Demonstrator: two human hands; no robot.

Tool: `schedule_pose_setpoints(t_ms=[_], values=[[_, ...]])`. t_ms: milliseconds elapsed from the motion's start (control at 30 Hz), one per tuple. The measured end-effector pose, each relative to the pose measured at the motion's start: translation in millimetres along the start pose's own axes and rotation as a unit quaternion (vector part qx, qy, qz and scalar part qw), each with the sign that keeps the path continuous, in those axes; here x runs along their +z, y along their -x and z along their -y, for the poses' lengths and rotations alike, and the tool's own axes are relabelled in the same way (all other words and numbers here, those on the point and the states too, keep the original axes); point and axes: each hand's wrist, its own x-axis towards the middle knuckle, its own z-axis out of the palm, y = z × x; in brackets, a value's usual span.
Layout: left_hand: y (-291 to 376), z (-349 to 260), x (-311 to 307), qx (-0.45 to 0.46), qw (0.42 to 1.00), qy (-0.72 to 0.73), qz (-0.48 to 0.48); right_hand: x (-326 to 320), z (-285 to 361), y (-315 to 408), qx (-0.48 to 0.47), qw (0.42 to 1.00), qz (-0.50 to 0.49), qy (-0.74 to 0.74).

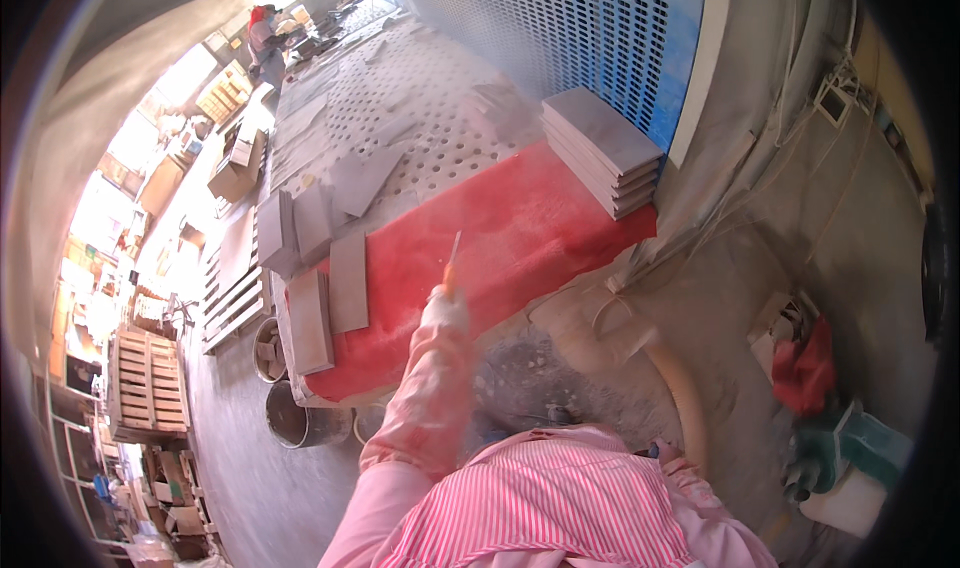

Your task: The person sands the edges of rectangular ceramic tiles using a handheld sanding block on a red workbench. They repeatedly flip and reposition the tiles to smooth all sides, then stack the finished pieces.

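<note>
My left hand (pixel 448 302), in a pale glove, reaches out over a red cloth (pixel 517 215) on the bench. It grips a slim tool (pixel 451 266) with an orange handle and a thin, light shaft pointing away from me; its exact kind is unclear. My right hand (pixel 665 452) is low by my waist, small and partly hidden beside my striped apron. A small dark thing shows at it, but whether it is held cannot be told. Flat grey boards stand stacked (pixel 604 148) at the cloth's right end. More grey boards (pixel 311 320) lie at its left end.
A dusty perforated bench top (pixel 420 80) runs back beside a blue slotted panel (pixel 600 28). A person (pixel 266 43) stands at its far end. Buckets (pixel 289 414) and a wooden pallet (pixel 236 298) are at left. A ribbed hose (pixel 679 388) and a green machine (pixel 840 448) are at right.
</note>
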Motion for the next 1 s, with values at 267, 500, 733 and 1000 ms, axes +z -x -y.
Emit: schedule_pose_setpoints(t_ms=[267, 500, 733, 1000], values=[[107, 125, -50, 0.007, 0.987, -0.161, -0.006, 5, 1, -19, 0.019, 0.999, 0.035, -0.021], [56, 38, -3, 0.113, 0.97, -0.209, 0.062, -22, 27, -37, -0.04, 0.997, 0.035, 0.047], [42, -61, 15, 0.069, 0.989, -0.011, 0.133, -35, 36, -30, -0.043, 0.998, -0.037, -0.012], [-13, -95, 64, 0.077, 0.983, -0.038, 0.165, -14, 12, -6, 0.032, 0.999, -0.028, -0.023]])
